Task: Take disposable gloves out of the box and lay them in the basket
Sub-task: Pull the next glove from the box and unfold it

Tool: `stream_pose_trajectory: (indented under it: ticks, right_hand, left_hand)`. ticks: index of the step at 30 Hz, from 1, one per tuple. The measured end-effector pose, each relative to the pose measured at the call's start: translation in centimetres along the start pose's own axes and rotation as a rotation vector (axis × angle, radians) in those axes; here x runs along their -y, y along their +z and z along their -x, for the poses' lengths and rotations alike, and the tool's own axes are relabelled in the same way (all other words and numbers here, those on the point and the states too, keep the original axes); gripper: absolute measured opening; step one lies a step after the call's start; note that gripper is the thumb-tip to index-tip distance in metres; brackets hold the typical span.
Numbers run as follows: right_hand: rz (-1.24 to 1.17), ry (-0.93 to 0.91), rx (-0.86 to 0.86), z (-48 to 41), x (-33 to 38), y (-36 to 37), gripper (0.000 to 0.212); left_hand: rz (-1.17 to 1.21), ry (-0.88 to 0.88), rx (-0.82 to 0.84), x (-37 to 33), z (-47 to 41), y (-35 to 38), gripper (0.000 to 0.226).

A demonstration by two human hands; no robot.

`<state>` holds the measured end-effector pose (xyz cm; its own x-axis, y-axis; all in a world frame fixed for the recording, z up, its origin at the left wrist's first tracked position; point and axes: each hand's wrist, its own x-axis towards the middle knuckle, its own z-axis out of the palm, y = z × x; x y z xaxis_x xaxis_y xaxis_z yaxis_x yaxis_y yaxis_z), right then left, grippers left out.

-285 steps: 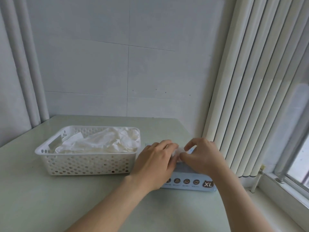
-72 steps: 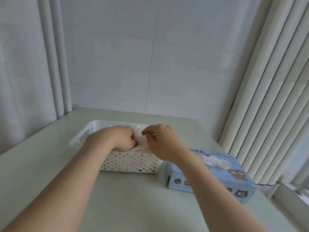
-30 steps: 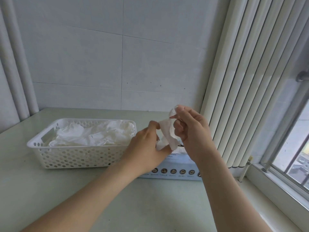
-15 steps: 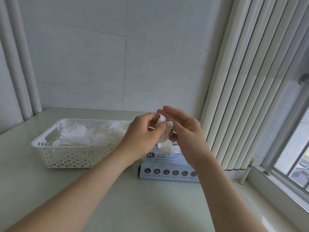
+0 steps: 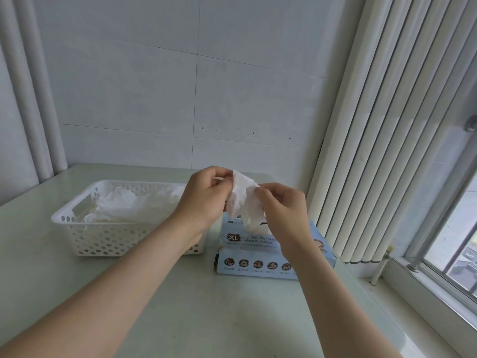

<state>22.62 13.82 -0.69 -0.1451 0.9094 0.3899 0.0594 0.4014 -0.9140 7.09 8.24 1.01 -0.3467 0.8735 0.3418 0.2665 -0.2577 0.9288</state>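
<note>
Table [image 5: 232, 319]: pale green, glossy, across the whole foreground; bears box and basket side by side.
Left hand [image 5: 204, 200]: raised above the table, thumb and curled fingers pinching the upper left edge of the glove.
Right hand [image 5: 284, 210]: at about the same height, fingertips pinching the glove's right edge, other fingers curled in.
Glove [image 5: 242, 200]: in the air between both hands, above the box and just right of the basket; thin, white, half see-through, crinkled, hanging limp; its finger shapes too rumpled to make out.
Box [image 5: 258, 264]: pale blue carton lying flat under the hands; "XL" badge on top, row of round icons along the near side, right end partly behind the right forearm.
Basket [image 5: 111, 236]: white plastic with perforated walls and a handle slot at the left end; left of the box, the gap hidden by the left forearm.
Gloves in basket [image 5: 124, 205]: loose heap of the same white film, up to about rim level.
Wall [image 5: 180, 99]: pale tiles, thin seams, a few dark specks.
Blinds [image 5: 387, 125]: white vertical slats at right, window [image 5: 459, 241] beside them.
</note>
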Motion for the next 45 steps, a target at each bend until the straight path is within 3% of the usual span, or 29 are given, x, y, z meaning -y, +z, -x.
stream_pose_trajectory:
  ticks: [3,6,7,9,18,23,27,30,34,36,42,45]
  right_hand:
    - [-0.084,0.01,0.017,0.0,0.5,-0.1,0.02]
    - [-0.16,0.001,0.041,0.3,1.0,-0.1,0.016]
    - [-0.177,-0.002,0.045,0.5,1.2,0.0,0.015]
    - [-0.202,-0.007,0.038,0.8,1.5,0.2,0.016]
    - [-0.189,0.0,-0.1,0.4,1.2,-0.1,0.017]
    - [0.105,-0.114,-0.124,0.5,0.8,0.0,0.035]
    - [0.349,-0.142,-0.078,0.9,0.4,0.6,0.02]
    - [0.273,-0.229,0.012,1.4,0.4,0.7,0.026]
    - [0.086,-0.34,0.173,1.6,1.2,1.0,0.036]
    - [0.157,-0.386,0.13,1.5,1.1,1.2,0.036]
    - [0.413,-0.538,0.002,1.6,0.5,1.4,0.016]
    - [0.376,-0.568,0.116,1.9,0.6,1.5,0.028]
  left_hand:
    - [0.13,-0.122,0.024,-0.7,0.3,-0.1,0.018]
    - [0.178,-0.19,0.217,-1.5,0.5,-0.8,0.055]
    - [0.158,-0.171,0.28,-1.7,0.7,-0.9,0.056]
    - [0.114,-0.111,0.33,-1.7,0.9,-1.0,0.038]
    - [-0.019,-0.004,0.039,-0.4,-0.2,-1.9,0.014]
    - [-0.009,-0.104,0.073,-1.6,-0.6,-2.4,0.02]
    - [-0.04,-0.162,0.071,-1.9,-0.9,-2.8,0.027]
    - [-0.052,-0.115,0.102,-1.9,-1.0,-2.6,0.032]
    - [-0.133,0.001,0.145,-1.8,-0.8,-2.4,0.057]
    - [-0.154,0.042,0.136,-1.8,-0.6,-2.4,0.052]
    - [-0.138,0.125,-0.117,-1.7,-1.0,-2.7,0.041]
    - [-0.12,0.131,-0.157,-1.3,-1.5,-3.1,0.045]
